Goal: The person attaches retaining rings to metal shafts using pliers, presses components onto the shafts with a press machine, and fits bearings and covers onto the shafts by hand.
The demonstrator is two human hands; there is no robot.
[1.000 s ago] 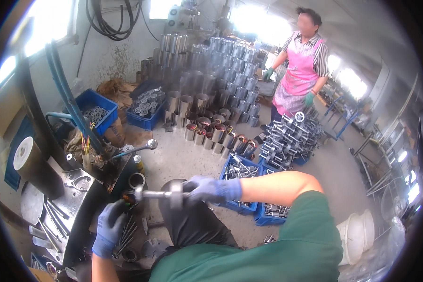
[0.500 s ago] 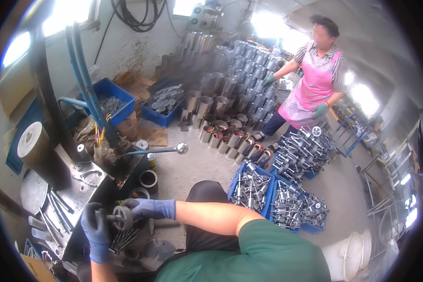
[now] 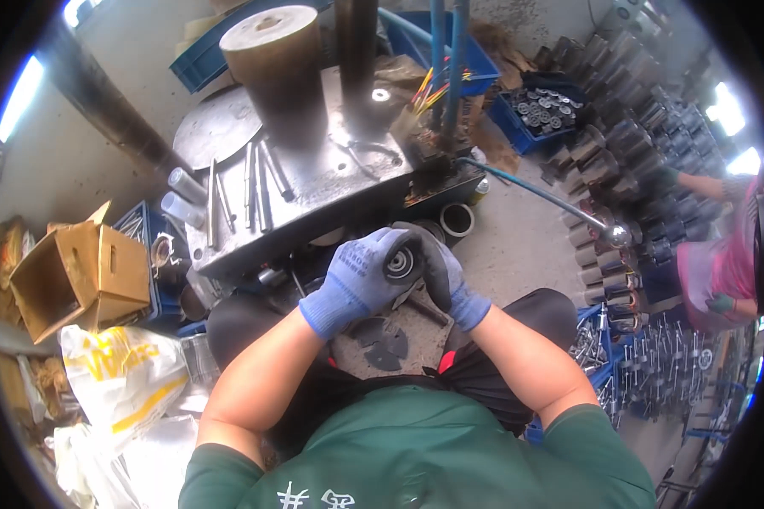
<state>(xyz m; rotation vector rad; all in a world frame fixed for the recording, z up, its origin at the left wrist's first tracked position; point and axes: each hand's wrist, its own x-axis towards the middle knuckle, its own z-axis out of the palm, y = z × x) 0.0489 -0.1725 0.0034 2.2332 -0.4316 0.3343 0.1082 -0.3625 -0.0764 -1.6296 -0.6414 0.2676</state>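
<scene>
A dark round metal part (image 3: 400, 261) with concentric rings on its end face is held in front of my body, between my two gloved hands. My left hand (image 3: 356, 276), in a blue-grey glove with dark fingers, wraps round its left side. Against its right side curl the fingers of my right hand (image 3: 450, 276), in a matching glove. The rest of the part is hidden by the gloves. Just beyond the hands is the edge of a metal workbench (image 3: 314, 199) with several steel rods (image 3: 250, 191) and a thick upright cylinder (image 3: 280, 93) on it.
A long blue lever with a ball end (image 3: 617, 235) juts out from the bench to the right. Dark rings (image 3: 457, 220) stand under it. At left are an open cardboard box (image 3: 119, 267) and a plastic bag (image 3: 123, 373). A person in a pink apron (image 3: 721, 271) stands at right beside stacked metal cylinders.
My view has swung left toward the bench. The part, earlier showing a shaft and disc from the side, now faces me end-on, with both hands still on it.
</scene>
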